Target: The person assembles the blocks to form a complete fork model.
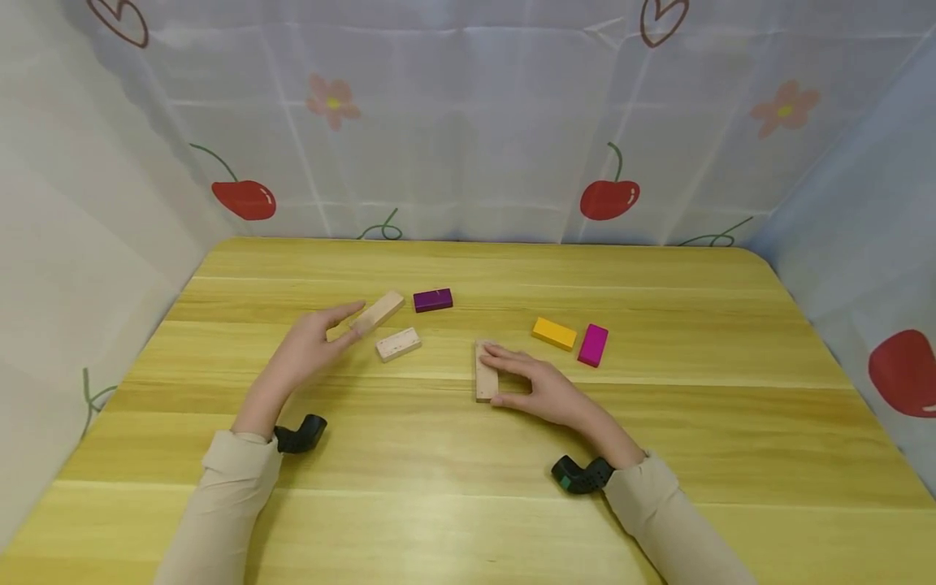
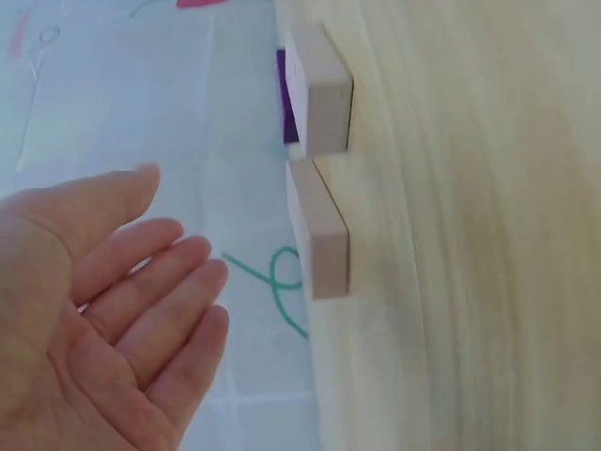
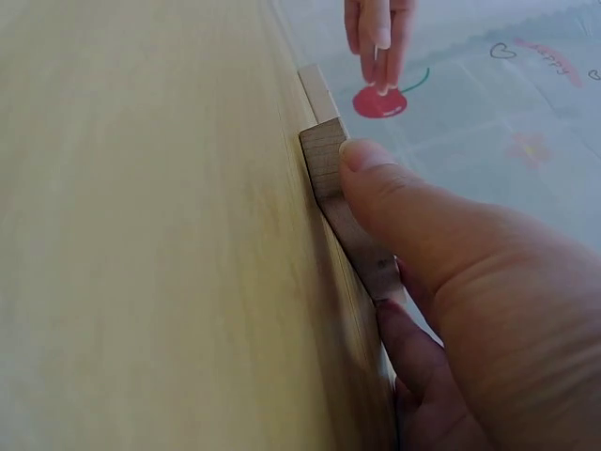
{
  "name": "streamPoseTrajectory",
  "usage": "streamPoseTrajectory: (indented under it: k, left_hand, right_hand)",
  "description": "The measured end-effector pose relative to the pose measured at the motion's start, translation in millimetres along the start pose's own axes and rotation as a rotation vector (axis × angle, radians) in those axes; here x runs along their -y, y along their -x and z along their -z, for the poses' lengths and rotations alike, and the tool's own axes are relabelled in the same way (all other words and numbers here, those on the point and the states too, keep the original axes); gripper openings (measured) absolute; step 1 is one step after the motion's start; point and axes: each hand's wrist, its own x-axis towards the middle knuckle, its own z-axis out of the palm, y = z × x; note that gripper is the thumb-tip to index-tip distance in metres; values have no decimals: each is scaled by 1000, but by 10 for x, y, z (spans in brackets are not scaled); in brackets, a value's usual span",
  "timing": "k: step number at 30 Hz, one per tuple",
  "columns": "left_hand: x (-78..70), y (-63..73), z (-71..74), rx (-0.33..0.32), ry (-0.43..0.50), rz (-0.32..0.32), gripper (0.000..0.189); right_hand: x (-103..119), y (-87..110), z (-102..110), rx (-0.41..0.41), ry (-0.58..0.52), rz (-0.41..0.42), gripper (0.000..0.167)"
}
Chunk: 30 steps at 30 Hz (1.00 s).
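Between the thumb and fingers of my right hand (image 1: 544,390) is a plain wooden block (image 1: 486,378), pinched near its two ends. It lies lengthwise away from me, low at the tabletop. In the right wrist view the thumb (image 3: 376,174) presses the near end of this block (image 3: 352,235). My left hand (image 1: 307,345) has its fingers extended and thumb apart, close by a second plain block (image 1: 382,309). A third plain block (image 1: 399,345) lies just nearer to me. The left wrist view shows the left palm (image 2: 103,348) holding nothing.
A purple block (image 1: 433,300) lies behind the plain ones. Right of the right hand are a yellow block (image 1: 554,334) and a magenta block (image 1: 593,345). A printed curtain (image 1: 453,146) hangs behind the wooden table (image 1: 409,504). Each wrist carries a black device (image 1: 301,435).
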Motion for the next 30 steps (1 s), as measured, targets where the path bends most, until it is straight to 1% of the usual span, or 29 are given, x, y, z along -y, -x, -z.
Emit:
streamPoseTrajectory:
  k: [2,4,6,8,10,16,20,25,30]
  left_hand:
    - [72,-62,-3,3,6,22,50]
    - [146,-108,-18,27,9,40,54]
    - [215,-140,-38,50,13,52,58]
    - [268,-160,-61,64,18,56,61]
    - [309,-179,-84,59,27,48,61]
    - [380,-231,-145,0,19,16,52]
    - [412,-226,-154,-45,14,18,46]
    - [493,-202,-141,-123,32,30,42]
    - [578,-187,-134,-167,49,29,41]
  right_hand:
    - [-5,3,-1,4,-4,-5,60]
    - [-12,4,-9,8,-5,-9,60]
    - [-17,2,-18,8,-2,8,60]
    - [-19,0,-23,5,5,24,59]
    - [-15,-1,-22,1,6,40,59]
    - [-8,2,-5,12,19,33,59]
    - [-22,4,-8,15,29,31,59]
    - [-30,1,-7,6,26,36,59]
    - [-20,-3,-5,6,23,31,58]
